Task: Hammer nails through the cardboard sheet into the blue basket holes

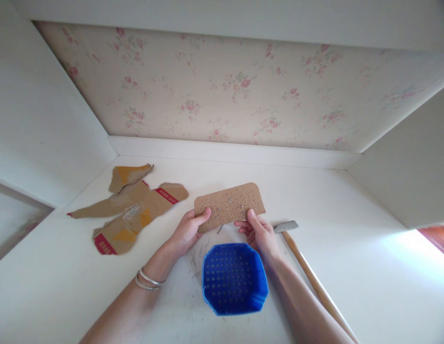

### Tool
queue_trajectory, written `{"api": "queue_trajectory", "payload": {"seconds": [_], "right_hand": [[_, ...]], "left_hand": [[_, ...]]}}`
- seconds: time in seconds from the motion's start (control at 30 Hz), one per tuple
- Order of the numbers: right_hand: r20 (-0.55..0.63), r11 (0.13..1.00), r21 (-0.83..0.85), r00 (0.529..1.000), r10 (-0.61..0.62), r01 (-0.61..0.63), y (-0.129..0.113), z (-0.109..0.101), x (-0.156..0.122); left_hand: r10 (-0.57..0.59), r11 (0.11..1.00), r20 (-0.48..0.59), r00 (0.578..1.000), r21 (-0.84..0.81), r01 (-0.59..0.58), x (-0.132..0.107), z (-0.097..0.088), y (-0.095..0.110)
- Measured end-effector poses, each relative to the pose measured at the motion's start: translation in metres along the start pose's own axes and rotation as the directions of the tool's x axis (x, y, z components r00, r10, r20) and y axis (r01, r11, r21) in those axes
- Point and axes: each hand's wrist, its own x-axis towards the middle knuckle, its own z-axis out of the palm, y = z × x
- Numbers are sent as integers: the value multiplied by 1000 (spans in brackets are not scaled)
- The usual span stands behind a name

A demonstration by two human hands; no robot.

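A brown piece of cardboard (227,203), dotted with many small holes and a few small shiny bits, is held up between my hands. My left hand (190,227) grips its left end, thumb on top and fingers underneath. At the lower right edge, my right hand (259,231) pinches it with the thumb on the face; the other fingers are curled below. Just under the cardboard, a nail-like sliver (220,229) shows near the table. Nearer to me, between my forearms, stands a blue plastic basket (263,282) with a perforated bottom.
Torn cardboard pieces (130,215) with red and yellow markings lie to the left. A hammer (308,267) with a wooden handle rests beside my right forearm. Dark scraps are scattered on the white surface (171,306) around the basket. White panels and a floral-papered wall (207,91) enclose the back.
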Motion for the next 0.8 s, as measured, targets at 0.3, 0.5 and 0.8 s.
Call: {"api": "queue_trajectory", "payload": {"seconds": [0.3,0.5,0.8], "right_hand": [[60,997,-43,996,73,-71,-7,5,-8],[121,990,-15,983,140,-139,-12,9,-13],[202,965,-11,944,260,-263,-21,8,-18]], "left_hand": [[19,1000,20,1000,17,-19,1,-2,-1],[0,999,35,999,45,-1,1,-3,-2],[-10,999,50,999,32,9,0,-4,-2]]}}
